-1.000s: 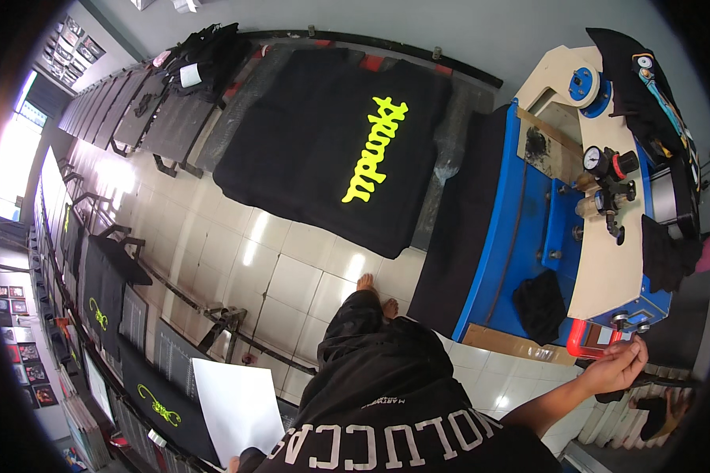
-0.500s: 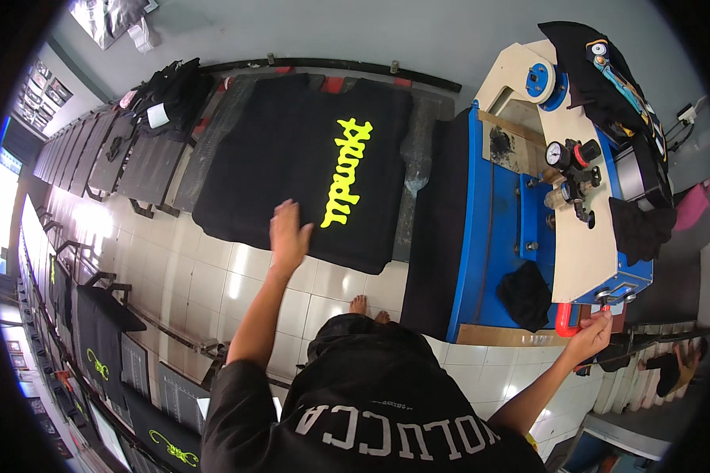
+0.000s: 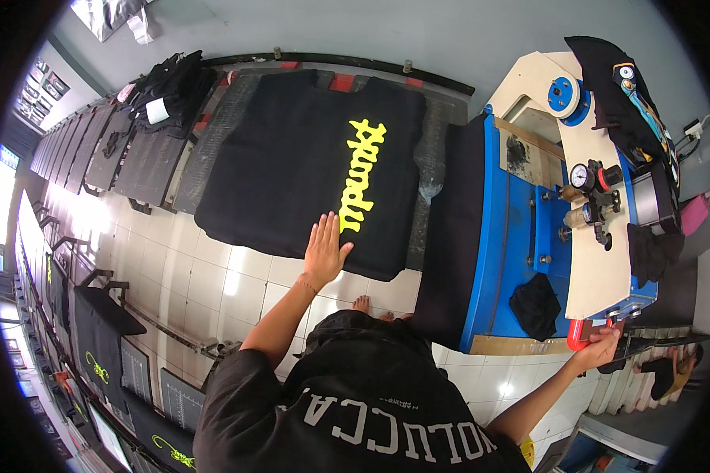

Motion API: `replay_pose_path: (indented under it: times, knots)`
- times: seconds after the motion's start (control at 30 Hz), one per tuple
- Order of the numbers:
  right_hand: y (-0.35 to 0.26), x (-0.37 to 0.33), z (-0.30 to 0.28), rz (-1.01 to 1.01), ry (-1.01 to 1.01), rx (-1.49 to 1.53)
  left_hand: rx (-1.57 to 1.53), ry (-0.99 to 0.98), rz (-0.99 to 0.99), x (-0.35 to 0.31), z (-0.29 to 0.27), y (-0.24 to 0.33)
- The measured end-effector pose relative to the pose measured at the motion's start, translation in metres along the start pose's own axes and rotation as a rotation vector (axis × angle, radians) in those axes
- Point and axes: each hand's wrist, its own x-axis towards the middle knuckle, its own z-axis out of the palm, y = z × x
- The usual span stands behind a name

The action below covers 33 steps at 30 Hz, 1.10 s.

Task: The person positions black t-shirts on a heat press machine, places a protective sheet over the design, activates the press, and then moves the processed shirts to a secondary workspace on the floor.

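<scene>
A black shirt (image 3: 280, 169) with a bright yellow-green print (image 3: 361, 173) lies spread on a dark board. My left hand (image 3: 327, 251) rests near the shirt's near edge, its fingers stretched out flat beside the lower end of the print. At the right stands a blue and cream press machine (image 3: 599, 272) with a gauge and valves. My right hand (image 3: 596, 353) is closed on the red handle (image 3: 577, 337) at the front of the machine's head; part of this grip is hidden.
Black cloth (image 3: 454, 236) covers the press's left side, and a crumpled black cloth (image 3: 536, 306) sits on its blue part. Dark boards (image 3: 154, 162) run leftward, with piled black garments (image 3: 170, 91). Printed black shirts (image 3: 95, 347) hang lower left. Another person (image 3: 670, 370) is at far right.
My left hand has moved right across the shirt and now lies flat by the lower end of the print. The right hand stays at the red handle. The whole view has shifted slightly.
</scene>
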Motion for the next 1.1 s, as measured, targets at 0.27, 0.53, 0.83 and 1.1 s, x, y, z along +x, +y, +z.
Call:
replay_pose_path:
  times: [0.27,0.53,0.83,1.1]
  knots:
    - [-0.009,0.001,0.007,0.024,0.01,0.01,0.132,0.002,0.01,0.027,-0.008,-0.031]
    - [0.008,0.003,-0.004,-0.033,0.009,-0.004,0.101,-0.03,-0.101,-0.032,-0.006,-0.022]
    - [0.006,0.002,-0.003,0.021,-0.022,0.009,0.039,-0.076,-0.027,-0.001,0.017,0.048]
    - [-0.001,-0.002,0.002,0.046,0.022,0.012,0.118,-0.093,0.11,0.058,0.042,0.069]
